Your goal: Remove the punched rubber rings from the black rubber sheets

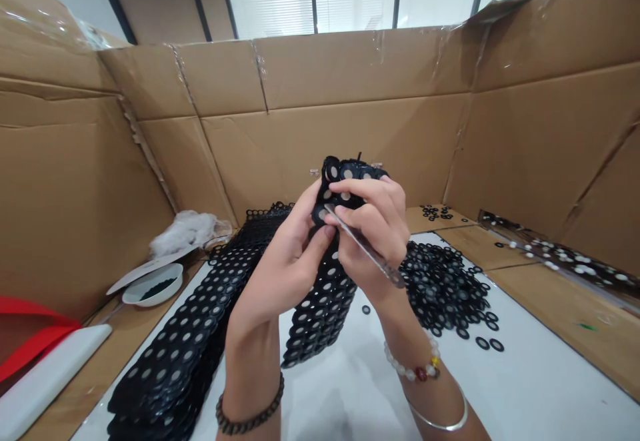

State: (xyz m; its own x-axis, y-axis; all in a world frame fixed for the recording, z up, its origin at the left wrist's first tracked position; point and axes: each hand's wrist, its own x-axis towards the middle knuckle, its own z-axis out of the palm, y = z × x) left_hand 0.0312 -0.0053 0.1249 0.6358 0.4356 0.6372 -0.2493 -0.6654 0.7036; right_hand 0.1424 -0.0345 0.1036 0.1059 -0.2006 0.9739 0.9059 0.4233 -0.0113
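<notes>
My left hand (280, 274) is closed on the upper edge of a black sheet of joined rings (320, 311) with pale round centres. The sheet hangs from my fingers over the white table, its top part folded above the hands. Between the fingers of my right hand (373, 228) are metal tweezers (369, 249), tip against a ring close to my left thumb. Some right fingers also rest on the sheet. Whether the tip grips anything is too small to tell. A thick stack of similar black ring sheets (170, 354) lies to the left.
Loose black rings (443, 288) are heaped on the white tabletop (540, 381) at right. On the left are a white bowl (153, 286) with dark bits, white fluffy material (190, 233) and a red strip (35, 334). Cardboard walls (350, 114) surround the work area.
</notes>
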